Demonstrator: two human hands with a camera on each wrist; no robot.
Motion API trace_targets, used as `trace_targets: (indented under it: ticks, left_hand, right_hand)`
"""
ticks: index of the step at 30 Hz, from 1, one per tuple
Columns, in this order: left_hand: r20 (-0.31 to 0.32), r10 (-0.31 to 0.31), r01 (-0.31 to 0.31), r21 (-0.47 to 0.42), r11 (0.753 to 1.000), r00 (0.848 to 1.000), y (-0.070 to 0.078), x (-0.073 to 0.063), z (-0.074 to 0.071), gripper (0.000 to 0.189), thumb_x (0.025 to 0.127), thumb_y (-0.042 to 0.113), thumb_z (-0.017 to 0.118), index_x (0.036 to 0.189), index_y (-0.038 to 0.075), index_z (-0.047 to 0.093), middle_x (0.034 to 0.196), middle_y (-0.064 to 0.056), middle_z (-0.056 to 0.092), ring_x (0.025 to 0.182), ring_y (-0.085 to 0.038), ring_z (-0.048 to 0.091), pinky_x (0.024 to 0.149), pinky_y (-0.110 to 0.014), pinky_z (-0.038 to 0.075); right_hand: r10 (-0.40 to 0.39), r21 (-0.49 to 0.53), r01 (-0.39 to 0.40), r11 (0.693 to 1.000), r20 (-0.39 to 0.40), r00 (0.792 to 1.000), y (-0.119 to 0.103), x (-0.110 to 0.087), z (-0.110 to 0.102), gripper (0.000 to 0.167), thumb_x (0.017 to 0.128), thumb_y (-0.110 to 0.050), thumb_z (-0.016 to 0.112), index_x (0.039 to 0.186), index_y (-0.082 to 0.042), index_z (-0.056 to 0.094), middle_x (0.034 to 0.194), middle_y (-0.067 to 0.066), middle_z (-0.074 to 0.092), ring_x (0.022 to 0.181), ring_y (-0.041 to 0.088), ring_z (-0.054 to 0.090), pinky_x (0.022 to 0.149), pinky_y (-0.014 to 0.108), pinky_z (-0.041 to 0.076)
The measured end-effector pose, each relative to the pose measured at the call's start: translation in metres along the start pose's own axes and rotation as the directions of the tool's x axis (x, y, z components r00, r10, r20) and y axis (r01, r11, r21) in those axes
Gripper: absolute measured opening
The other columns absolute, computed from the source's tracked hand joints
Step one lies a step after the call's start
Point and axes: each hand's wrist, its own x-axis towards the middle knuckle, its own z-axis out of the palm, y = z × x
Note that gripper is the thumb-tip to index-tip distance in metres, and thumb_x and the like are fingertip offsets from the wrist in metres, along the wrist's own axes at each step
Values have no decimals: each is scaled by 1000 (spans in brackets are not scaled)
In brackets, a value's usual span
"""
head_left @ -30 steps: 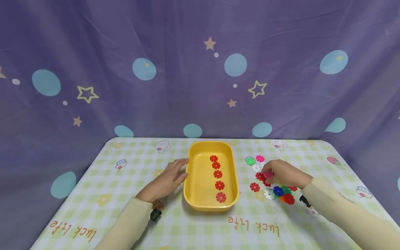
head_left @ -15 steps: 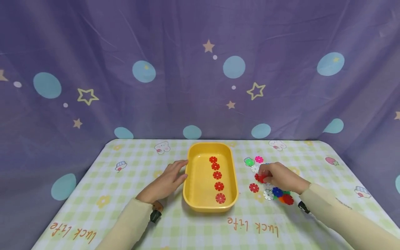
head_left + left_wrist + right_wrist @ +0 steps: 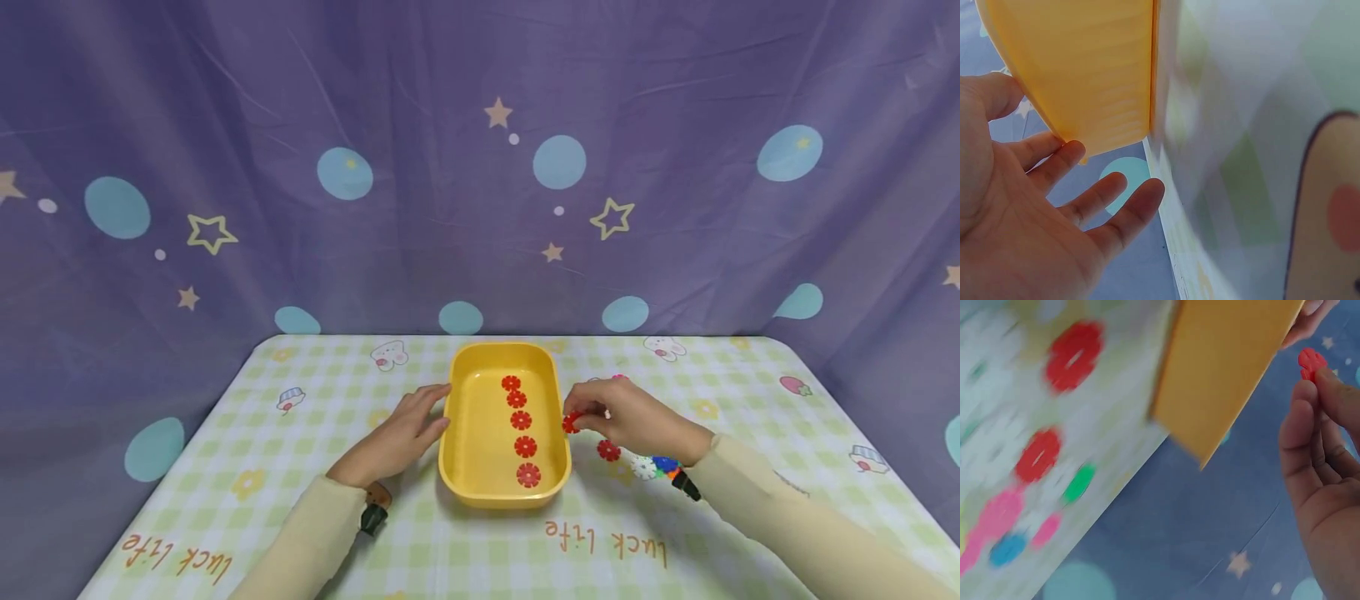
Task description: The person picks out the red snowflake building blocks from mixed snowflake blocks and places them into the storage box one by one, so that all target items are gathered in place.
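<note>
A yellow rectangular tray (image 3: 472, 467) stands mid-table with several red snowflake discs (image 3: 526, 447) in a column along its right half. My left hand (image 3: 397, 435) touches the tray's left rim with its fingers loosely spread; in the left wrist view its thumb (image 3: 1004, 94) and nearest fingertips lie along the rim. Between thumb and fingertips my right hand (image 3: 637, 418) pinches another red snowflake disc (image 3: 1311, 361), held just by the tray's right rim. The right wrist view shows that disc raised apart from the table.
Right of the tray lies a loose spread of snowflake discs in white (image 3: 643, 467), blue (image 3: 664, 463), pink, green and red (image 3: 609, 450), partly hidden by my right hand and forearm. A purple patterned curtain (image 3: 420, 167) hangs behind the checked tablecloth (image 3: 450, 550).
My right hand has picked a red snowflake disc from the spread and carried it left to the tray's right rim. The left hand stays at the left rim.
</note>
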Motion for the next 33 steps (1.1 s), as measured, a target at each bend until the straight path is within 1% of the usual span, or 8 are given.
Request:
trace_targets:
  ticks: [5,8,12,15,19,22,26,33]
  left_hand:
    - [-4,1,-1,2,1000,1000,-1,1,0,53,102,34,44,147,10,31,149,-4,31,135,-24,28,106,-46,29]
    - [-3,-2,2,0,1000,1000,-1,1,1,53,101,34,44,148,10,31,149,-4,31,135,-24,28,106,-46,29]
    - [-1,-4,4,-1,1000,1000,0,2,1,53,102,34,43,148,10,31,149,-4,30,135,-24,28,106,-46,29]
    - [-3,-10,10,2,1000,1000,1,1,1,53,102,34,43,148,10,31,149,-3,31,134,-24,29,106,-46,30]
    - [3,-23,23,-9,1000,1000,3,1,-1,53,102,33,44,148,11,30,149,-3,30,134,-25,28,105,-48,31]
    - [8,-26,26,-15,1000,1000,3,1,-1,53,102,33,43,148,11,29,149,-3,30,134,-25,28,105,-48,30]
    - [4,-19,19,-15,1000,1000,3,0,-1,53,102,34,43,148,11,30,149,-3,30,134,-24,28,105,-46,30]
    - [-7,-2,2,-5,1000,1000,0,0,0,54,102,36,42,148,10,31,149,-3,31,134,-24,28,106,-46,30]
  right_hand:
    - [-54,-36,55,998,32,998,-13,23,26,15,84,-2,71,91,-14,67,84,-8,65,76,5,58,72,21,51]
    - [-63,-74,67,995,58,996,-20,36,47,16,82,-1,72,89,-15,68,82,-11,64,74,2,55,71,18,50]
    - [-19,-118,31,993,101,995,-27,51,70,17,81,-2,74,83,-17,67,73,-13,61,64,3,52,62,16,47]
    - [42,-164,-20,986,131,990,-30,61,82,17,79,-3,75,80,-18,67,69,-14,60,61,3,51,61,18,45]
    - [91,-200,-55,978,176,980,-33,71,92,19,79,-1,75,79,-19,68,71,-16,60,64,3,52,66,20,45]
    - [123,-191,-85,978,196,973,-34,76,98,22,79,2,73,78,-20,67,69,-16,59,63,4,52,65,20,45]
    - [160,-189,-121,975,206,965,-33,80,103,19,80,-1,74,80,-19,67,70,-15,59,64,4,52,66,19,46]
    - [151,-227,-99,969,228,962,-30,82,106,11,80,-11,77,89,-17,73,78,-15,59,70,2,52,71,19,47]
